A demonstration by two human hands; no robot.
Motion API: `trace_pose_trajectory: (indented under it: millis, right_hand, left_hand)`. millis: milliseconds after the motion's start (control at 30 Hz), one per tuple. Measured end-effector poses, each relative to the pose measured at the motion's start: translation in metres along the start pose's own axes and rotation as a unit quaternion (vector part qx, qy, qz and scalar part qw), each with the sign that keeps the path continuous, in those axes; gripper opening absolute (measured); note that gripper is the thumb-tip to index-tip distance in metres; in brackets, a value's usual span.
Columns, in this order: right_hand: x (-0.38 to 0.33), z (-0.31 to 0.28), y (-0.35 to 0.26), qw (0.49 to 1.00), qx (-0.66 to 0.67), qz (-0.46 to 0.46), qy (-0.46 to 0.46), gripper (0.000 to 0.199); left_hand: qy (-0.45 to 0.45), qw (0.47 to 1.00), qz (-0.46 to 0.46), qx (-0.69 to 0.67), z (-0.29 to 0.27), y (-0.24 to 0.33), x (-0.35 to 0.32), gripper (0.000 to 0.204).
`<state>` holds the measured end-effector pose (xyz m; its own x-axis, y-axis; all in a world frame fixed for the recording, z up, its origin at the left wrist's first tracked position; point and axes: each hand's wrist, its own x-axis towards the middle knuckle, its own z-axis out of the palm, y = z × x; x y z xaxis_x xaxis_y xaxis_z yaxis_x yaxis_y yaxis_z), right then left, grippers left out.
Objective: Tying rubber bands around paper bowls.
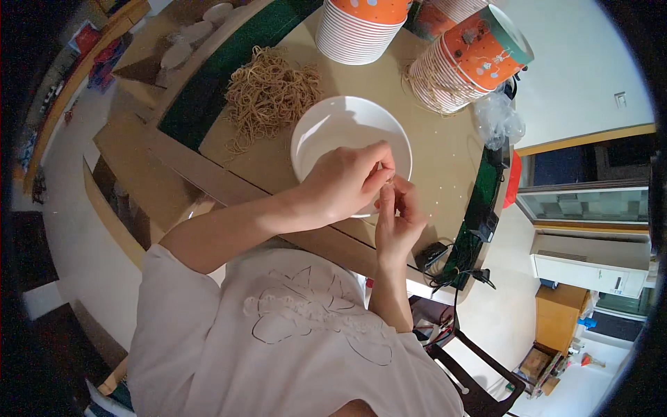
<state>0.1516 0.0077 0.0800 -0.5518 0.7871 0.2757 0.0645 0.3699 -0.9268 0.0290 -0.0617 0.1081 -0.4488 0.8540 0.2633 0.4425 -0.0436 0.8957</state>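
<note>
Over the near right part of a white bowl (316, 163), my left hand (344, 179) and my right hand (401, 221) meet at the fingertips. Both are closed in a pinch. Whatever sits between the fingers is too small and too hidden to name. Beyond my left hand, to the left of the bowl, lies a tangled heap of thin tan bands (267, 94). A tall stack of orange and white paper cups (360, 35) stands behind the bowl. Farther right, a second cup stack (472, 59) leans over, with several tan bands around its lower part.
The board-topped table (434, 160) has a green border. A crumpled clear plastic bag (498, 119) rests at its right edge, and black adapters with cables (451, 267) lie near the front right corner. A cardboard box (139, 177) stands at the left, a dark chair (479, 361) at the lower right.
</note>
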Motion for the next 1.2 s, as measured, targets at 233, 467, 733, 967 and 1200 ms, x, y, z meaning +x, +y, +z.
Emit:
trace_pose_trajectory:
  millis: [233, 467, 733, 967, 1200]
  right_hand:
    - [0.001, -0.004, -0.006, 0.999, -0.033, 0.018, -0.009, 0.013]
    - [-0.003, -0.009, -0.004, 0.999, -0.034, -0.03, 0.024, 0.006]
    - [-0.004, -0.013, -0.005, 0.993, -0.061, -0.096, 0.017, 0.005]
    - [-0.005, -0.013, -0.005, 0.995, -0.061, -0.072, 0.025, 0.004]
    - [-0.007, -0.012, -0.001, 0.996, -0.055, -0.063, 0.031, 0.003]
  left_hand:
    - [-0.004, 0.998, 0.032, 0.046, 0.002, -0.001, 0.001, 0.009]
    - [-0.027, 0.999, 0.005, 0.03, -0.013, 0.01, 0.0, 0.016]
    - [-0.014, 0.994, 0.054, 0.094, -0.023, 0.0, -0.008, 0.013]
    - [-0.004, 0.992, 0.002, -0.125, -0.01, -0.003, -0.011, 0.015]
    - [-0.048, 0.994, -0.073, -0.068, -0.012, 0.007, -0.011, 0.023]
